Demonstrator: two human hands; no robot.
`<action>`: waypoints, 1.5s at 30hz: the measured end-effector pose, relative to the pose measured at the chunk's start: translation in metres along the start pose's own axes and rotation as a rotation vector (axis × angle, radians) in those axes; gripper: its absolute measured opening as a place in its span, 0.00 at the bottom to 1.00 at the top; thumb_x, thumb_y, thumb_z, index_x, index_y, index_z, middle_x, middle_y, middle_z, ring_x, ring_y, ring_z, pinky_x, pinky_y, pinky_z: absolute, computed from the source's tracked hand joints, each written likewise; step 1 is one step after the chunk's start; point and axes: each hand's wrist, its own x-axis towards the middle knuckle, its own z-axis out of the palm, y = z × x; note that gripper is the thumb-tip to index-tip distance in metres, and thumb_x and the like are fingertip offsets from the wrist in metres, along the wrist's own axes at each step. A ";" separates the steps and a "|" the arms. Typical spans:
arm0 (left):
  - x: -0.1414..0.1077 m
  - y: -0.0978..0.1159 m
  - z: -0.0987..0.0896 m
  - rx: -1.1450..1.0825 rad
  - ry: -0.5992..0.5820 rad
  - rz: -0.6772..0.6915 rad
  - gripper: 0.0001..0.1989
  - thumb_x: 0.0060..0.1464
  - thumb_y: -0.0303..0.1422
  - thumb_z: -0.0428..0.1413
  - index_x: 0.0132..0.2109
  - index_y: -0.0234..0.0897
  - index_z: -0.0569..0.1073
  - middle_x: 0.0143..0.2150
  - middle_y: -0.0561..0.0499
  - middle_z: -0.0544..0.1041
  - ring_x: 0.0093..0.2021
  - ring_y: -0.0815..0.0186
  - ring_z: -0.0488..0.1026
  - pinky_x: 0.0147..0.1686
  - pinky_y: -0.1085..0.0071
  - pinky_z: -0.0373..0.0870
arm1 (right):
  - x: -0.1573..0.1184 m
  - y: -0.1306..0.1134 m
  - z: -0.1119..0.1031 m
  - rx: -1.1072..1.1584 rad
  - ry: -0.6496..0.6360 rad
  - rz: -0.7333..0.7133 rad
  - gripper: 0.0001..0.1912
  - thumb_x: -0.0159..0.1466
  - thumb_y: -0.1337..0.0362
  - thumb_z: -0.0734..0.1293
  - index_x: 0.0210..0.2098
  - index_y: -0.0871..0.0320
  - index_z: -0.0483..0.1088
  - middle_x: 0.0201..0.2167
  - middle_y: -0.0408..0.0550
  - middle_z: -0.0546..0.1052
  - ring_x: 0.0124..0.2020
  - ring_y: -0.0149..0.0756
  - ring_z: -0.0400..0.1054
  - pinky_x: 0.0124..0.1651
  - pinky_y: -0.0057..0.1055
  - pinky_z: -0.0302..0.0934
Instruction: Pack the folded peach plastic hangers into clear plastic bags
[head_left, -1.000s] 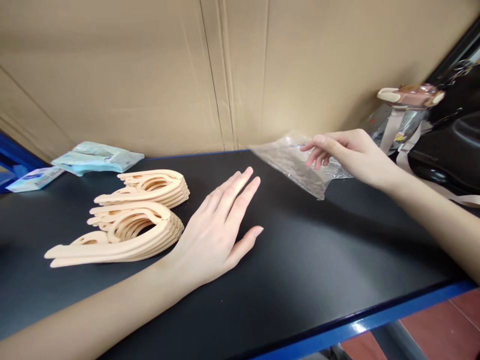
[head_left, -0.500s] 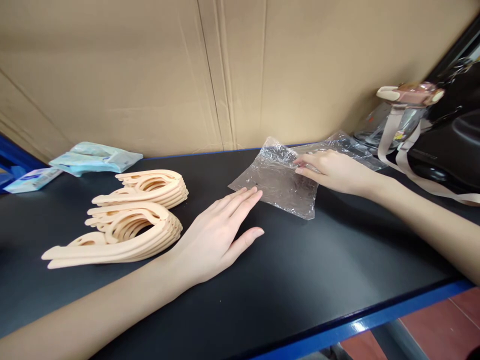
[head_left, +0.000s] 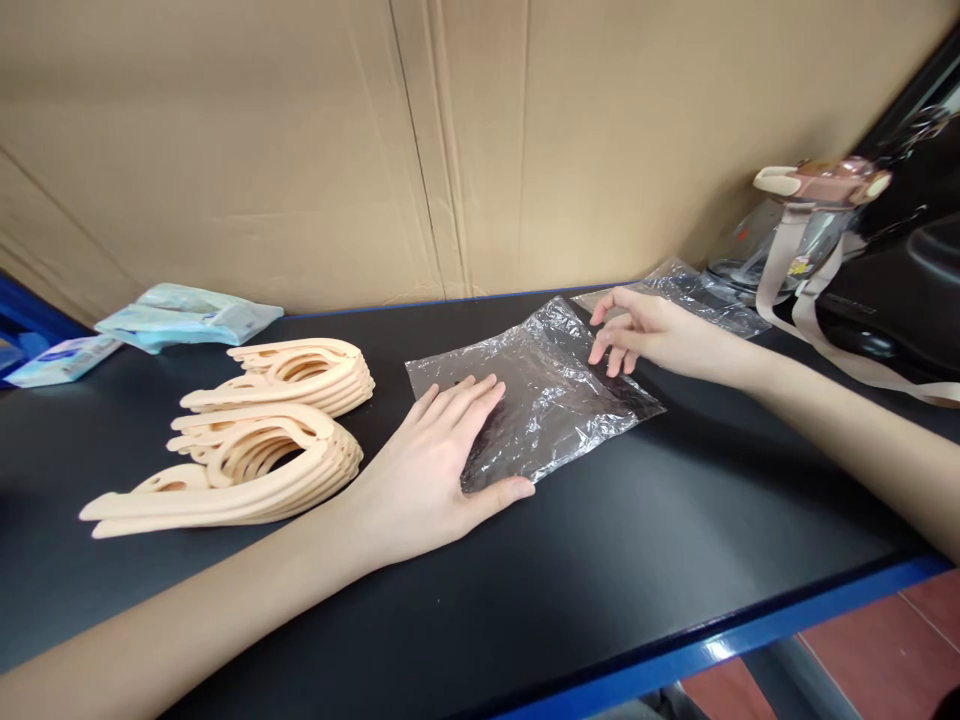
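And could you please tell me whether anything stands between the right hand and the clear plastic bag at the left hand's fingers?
Nothing visible stands between the right hand and the clear plastic bag; the left hand covers only its left part, and more clear plastic lies behind.

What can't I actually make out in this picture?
All in the head view:
Palm of the left hand: faces down, hidden by the hand itself.
Part of the front bag: covered by the left hand's fingers.
Part of the rear bag: behind the right hand.
Whole shape of the black object: cut off by the right edge.
Print on the small packet: too small to read.
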 end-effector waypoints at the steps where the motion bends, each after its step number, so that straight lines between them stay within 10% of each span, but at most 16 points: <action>1: 0.000 0.000 0.000 0.020 -0.028 0.013 0.44 0.60 0.60 0.44 0.71 0.32 0.54 0.73 0.39 0.53 0.72 0.47 0.48 0.68 0.41 0.45 | 0.000 0.001 0.000 -0.092 0.013 -0.011 0.08 0.63 0.60 0.64 0.38 0.54 0.59 0.30 0.44 0.79 0.24 0.33 0.72 0.28 0.32 0.64; 6: -0.002 0.000 -0.005 0.041 -0.122 0.098 0.42 0.62 0.59 0.43 0.72 0.35 0.51 0.74 0.39 0.48 0.73 0.46 0.42 0.67 0.37 0.41 | -0.004 -0.002 -0.003 -0.578 -0.045 -0.156 0.09 0.62 0.56 0.68 0.33 0.55 0.71 0.27 0.41 0.76 0.28 0.33 0.70 0.33 0.31 0.60; 12: -0.011 -0.004 -0.011 -0.030 -0.148 0.165 0.41 0.62 0.58 0.46 0.72 0.37 0.51 0.74 0.41 0.48 0.73 0.47 0.41 0.68 0.40 0.45 | -0.006 -0.011 0.000 -0.525 -0.206 -0.393 0.19 0.69 0.50 0.62 0.42 0.55 0.78 0.43 0.47 0.79 0.46 0.38 0.71 0.50 0.37 0.63; 20: -0.022 -0.005 -0.015 -0.055 -0.173 0.281 0.36 0.66 0.51 0.45 0.72 0.37 0.48 0.74 0.45 0.48 0.74 0.52 0.36 0.70 0.43 0.43 | -0.020 -0.019 0.017 -0.436 -0.478 -0.466 0.26 0.72 0.53 0.59 0.68 0.50 0.58 0.70 0.44 0.56 0.71 0.39 0.47 0.71 0.44 0.45; 38: -0.022 -0.005 -0.015 -0.120 -0.058 0.390 0.44 0.61 0.55 0.49 0.74 0.44 0.40 0.74 0.46 0.49 0.74 0.52 0.42 0.70 0.44 0.38 | -0.034 -0.018 0.071 -0.471 -0.310 -0.812 0.47 0.66 0.48 0.66 0.73 0.54 0.35 0.73 0.59 0.44 0.74 0.44 0.35 0.72 0.52 0.39; 45: -0.021 -0.011 -0.004 -0.102 0.150 0.081 0.35 0.68 0.47 0.42 0.73 0.41 0.37 0.75 0.45 0.44 0.74 0.53 0.39 0.69 0.44 0.44 | -0.037 -0.023 0.068 -0.540 -0.401 -0.696 0.49 0.61 0.40 0.66 0.72 0.55 0.46 0.73 0.58 0.33 0.73 0.55 0.27 0.70 0.60 0.29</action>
